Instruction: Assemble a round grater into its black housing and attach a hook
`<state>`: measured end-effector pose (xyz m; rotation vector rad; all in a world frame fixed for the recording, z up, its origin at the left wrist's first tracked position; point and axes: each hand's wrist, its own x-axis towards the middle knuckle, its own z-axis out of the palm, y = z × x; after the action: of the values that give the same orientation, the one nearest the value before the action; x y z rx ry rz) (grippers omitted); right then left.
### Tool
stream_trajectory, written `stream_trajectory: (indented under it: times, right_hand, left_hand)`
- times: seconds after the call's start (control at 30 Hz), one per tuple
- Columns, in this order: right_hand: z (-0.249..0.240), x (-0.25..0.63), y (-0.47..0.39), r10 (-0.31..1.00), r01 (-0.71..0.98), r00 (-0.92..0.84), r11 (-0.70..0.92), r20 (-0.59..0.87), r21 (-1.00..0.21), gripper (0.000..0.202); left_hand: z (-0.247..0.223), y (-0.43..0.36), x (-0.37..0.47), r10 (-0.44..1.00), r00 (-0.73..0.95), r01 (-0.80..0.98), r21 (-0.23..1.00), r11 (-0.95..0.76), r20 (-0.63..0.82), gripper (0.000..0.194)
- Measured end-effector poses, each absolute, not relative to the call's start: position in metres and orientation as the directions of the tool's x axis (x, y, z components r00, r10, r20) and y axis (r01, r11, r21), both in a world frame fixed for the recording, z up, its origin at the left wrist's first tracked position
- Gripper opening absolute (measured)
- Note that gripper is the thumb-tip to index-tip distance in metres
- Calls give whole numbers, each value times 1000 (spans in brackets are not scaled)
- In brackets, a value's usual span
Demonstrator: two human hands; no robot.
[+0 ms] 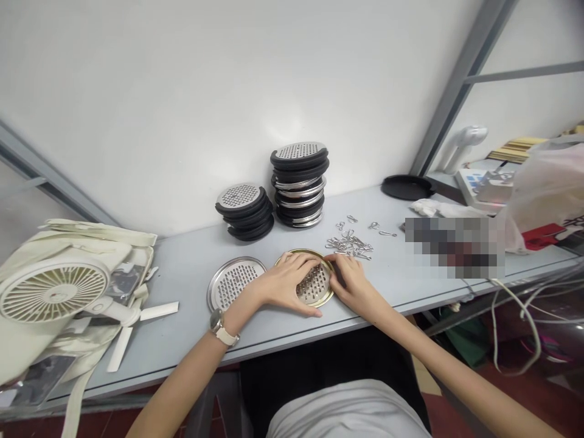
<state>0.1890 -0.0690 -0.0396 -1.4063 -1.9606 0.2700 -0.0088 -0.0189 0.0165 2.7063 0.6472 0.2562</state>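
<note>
disc (316,285), gold-rimmed, faces upward between left hand (286,281) and right hand (351,280)

A fan (55,291) is lying on a cream bag (41,348). Toward the right, a plastic bag (541,185) is resting and a white cable (539,344) is dangling.

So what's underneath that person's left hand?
A gold-rimmed disc, its face dotted with holes, shows between the thumb and fingers of the left hand. That hand hides much of its left side, and whatever lies beneath the disc is covered.
</note>
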Motion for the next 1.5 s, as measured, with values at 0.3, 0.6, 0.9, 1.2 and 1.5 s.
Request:
stream_trajectory:
  times: [0.3, 0.6, 0.9, 1.2, 1.5]
  right_hand:
    - [-40, 188, -67, 894, 761, -162, 382, 417, -524, 25]
    - [-38, 187, -68, 917, 764, -136, 338, 376, -549, 24]
    - [-40, 187, -67, 897, 783, -130, 355, 423, -511, 24]
    - [-34, 191, -59, 902, 761, -150, 366, 404, -536, 20]
    - [-20, 192, -44, 917, 781, -240, 378, 319, -497, 15]
  left_hand:
    - [17, -19, -6, 447, 890, 399, 318, -860, 92, 83]
    - [19, -23, -4, 443, 891, 392, 318, -863, 105, 80]
    - [17, -22, -4, 458, 880, 393, 351, -850, 124, 83]
    - [15, -21, -3, 446, 888, 375, 383, -844, 114, 92]
    - [15, -21, -7, 463, 880, 391, 390, -834, 108, 94]
